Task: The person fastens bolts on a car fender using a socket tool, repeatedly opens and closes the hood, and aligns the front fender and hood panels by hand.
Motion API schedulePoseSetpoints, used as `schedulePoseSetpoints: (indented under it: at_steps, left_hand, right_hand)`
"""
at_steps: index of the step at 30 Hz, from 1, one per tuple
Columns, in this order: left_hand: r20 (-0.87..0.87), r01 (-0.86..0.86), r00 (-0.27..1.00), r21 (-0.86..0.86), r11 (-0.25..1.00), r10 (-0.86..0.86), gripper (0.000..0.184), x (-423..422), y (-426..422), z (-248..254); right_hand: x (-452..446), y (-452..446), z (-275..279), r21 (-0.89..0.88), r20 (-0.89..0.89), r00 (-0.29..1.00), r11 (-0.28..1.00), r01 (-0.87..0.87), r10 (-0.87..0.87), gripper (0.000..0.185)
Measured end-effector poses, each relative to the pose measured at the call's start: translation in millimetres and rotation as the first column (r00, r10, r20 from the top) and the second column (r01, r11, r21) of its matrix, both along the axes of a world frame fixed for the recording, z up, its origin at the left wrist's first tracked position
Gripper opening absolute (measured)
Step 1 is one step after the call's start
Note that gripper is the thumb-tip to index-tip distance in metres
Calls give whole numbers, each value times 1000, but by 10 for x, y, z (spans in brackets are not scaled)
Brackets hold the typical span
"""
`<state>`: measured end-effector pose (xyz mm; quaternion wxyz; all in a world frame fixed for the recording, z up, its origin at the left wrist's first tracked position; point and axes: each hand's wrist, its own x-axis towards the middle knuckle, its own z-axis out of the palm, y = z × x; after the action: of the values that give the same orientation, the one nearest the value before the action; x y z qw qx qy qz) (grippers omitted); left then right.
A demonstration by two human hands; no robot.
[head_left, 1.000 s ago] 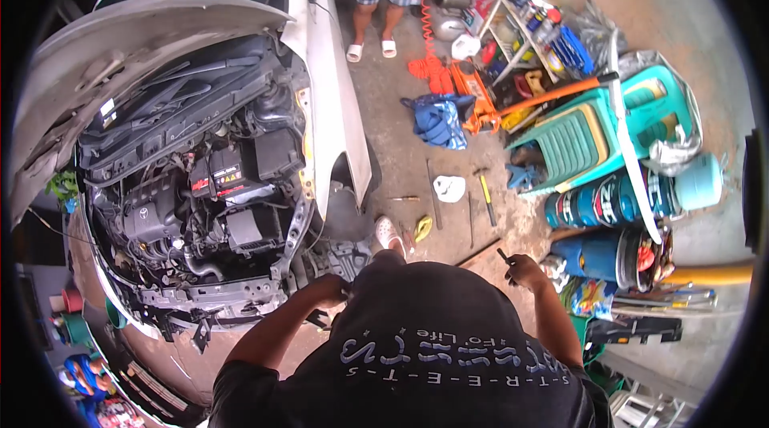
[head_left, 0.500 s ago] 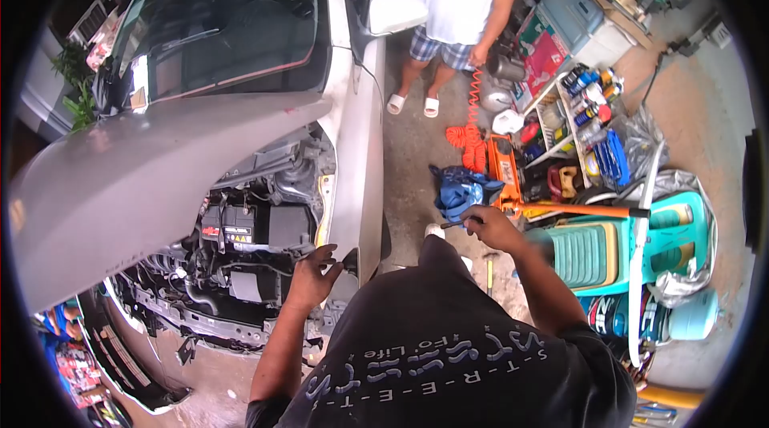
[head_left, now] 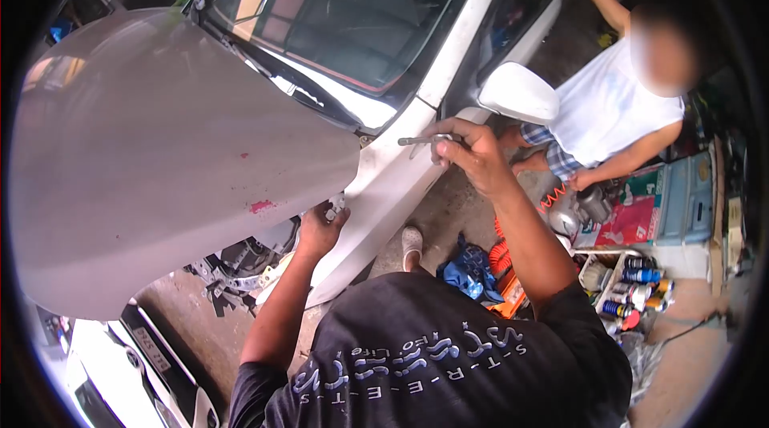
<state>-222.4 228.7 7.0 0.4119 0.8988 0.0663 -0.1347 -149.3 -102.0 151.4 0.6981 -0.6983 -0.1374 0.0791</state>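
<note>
My right hand (head_left: pixel 474 157) is raised above the white front fender (head_left: pixel 392 176), its fingers closed around a slim dark metal hand tool (head_left: pixel 416 140). One end of the tool points left, toward the hood; its exact kind is unclear. My left hand (head_left: pixel 319 232) is at the edge of the grey hood (head_left: pixel 184 164), near the fender. Its fingers are curled around something small and pale (head_left: pixel 336 205) that I cannot make out. The hood is partly raised and hides most of the engine bay.
A person in a white sleeveless shirt (head_left: pixel 609 104) stands beside the side mirror (head_left: pixel 519 93), one arm raised. A blue bag (head_left: pixel 469 268) and an orange jack (head_left: pixel 513 300) lie on the floor. A rack of bottles and cans (head_left: pixel 633 288) stands at right. A detached bumper (head_left: pixel 136 364) lies lower left.
My view has turned toward the windshield. Both hands have moved up and forward along the fender, the right one carrying the tool. The other person has leaned in and raised an arm.
</note>
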Motion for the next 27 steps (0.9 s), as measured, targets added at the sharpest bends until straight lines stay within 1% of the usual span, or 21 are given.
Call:
schedulePoseSetpoints:
  at_steps: [1,3,4,5,7,8,9,10,12,14,16,17,18,19,20,21,22,23,25,26,27]
  left_hand:
    - [-13,-33,999,14,999,33,68,93,-94,-77]
    - [132,-25,991,-30,999,29,59,251,-234,-197]
    - [125,-45,991,-19,999,47,59,318,-281,-198]
    - [103,-29,994,-20,999,31,55,393,-341,-146]
    - [61,-20,998,-57,998,24,48,512,-465,-22]
    - [55,-32,998,-53,998,35,48,564,-489,-42]
    - [30,-45,998,-90,995,48,48,613,-512,-83]
    - [6,-58,998,-130,990,59,49,621,-544,-123]
    - [41,-93,994,-132,987,99,49,596,-617,-126]
    - [77,-136,986,-134,982,147,49,593,-652,-64]
    - [-106,-110,989,-111,988,98,73,599,-665,96]
    - [-108,-120,988,-113,986,108,73,590,-671,67]
    - [-60,-101,993,-74,992,97,74,593,-683,43]
    - [-14,-81,997,-33,996,81,74,593,-690,22]
    - [-14,-86,996,-36,996,86,74,596,-693,-2]
    - [11,-85,996,-31,996,85,75,600,-694,-18]
    - [35,-84,996,-26,996,85,75,590,-692,-37]
    - [33,-90,995,-27,996,91,75,580,-699,-44]
    - [199,-107,974,-14,994,107,64,560,-725,-74]
    - [192,-113,975,-18,993,115,64,558,-725,-57]
    - [145,-96,985,-14,995,97,73,578,-718,-31]
  right_hand:
    - [212,44,-9,18,4,998,998,-57,57,20]
    - [534,194,-81,51,-3,992,990,-130,130,20]
    - [674,289,-143,4,-18,988,988,-154,154,22]
    - [794,380,-208,-44,-32,984,983,-177,176,24]
    - [978,554,-435,-64,-33,980,978,-198,196,24]
    - [1024,639,-560,-90,-36,979,975,-201,199,25]
    - [1044,702,-649,-94,-2,982,978,-189,189,23]
    - [1054,739,-730,-95,-6,981,976,-195,195,23]
    - [1086,801,-765,-237,-11,985,957,-169,171,24]
    - [1110,822,-745,-267,20,982,948,-174,186,25]
    - [1070,870,-745,-295,38,978,938,-183,203,26]
    - [1085,891,-755,-309,65,977,935,-174,203,28]
    - [1116,913,-747,-322,95,974,933,-163,203,29]
    - [1157,943,-833,-295,141,972,945,-140,188,30]
    - [1202,961,-953,-298,141,971,944,-144,193,30]
    - [1235,985,-1040,-102,-6,979,974,-204,204,28]
    - [1257,998,-1131,103,-151,959,969,-226,240,26]
    - [1214,1009,-1101,102,-153,957,967,-232,246,26]
    - [1080,1010,-1065,196,-85,970,958,-209,229,22]
    - [1015,1016,-1076,193,-93,968,958,-213,234,22]
    - [945,1023,-1084,152,-47,982,973,-174,183,21]
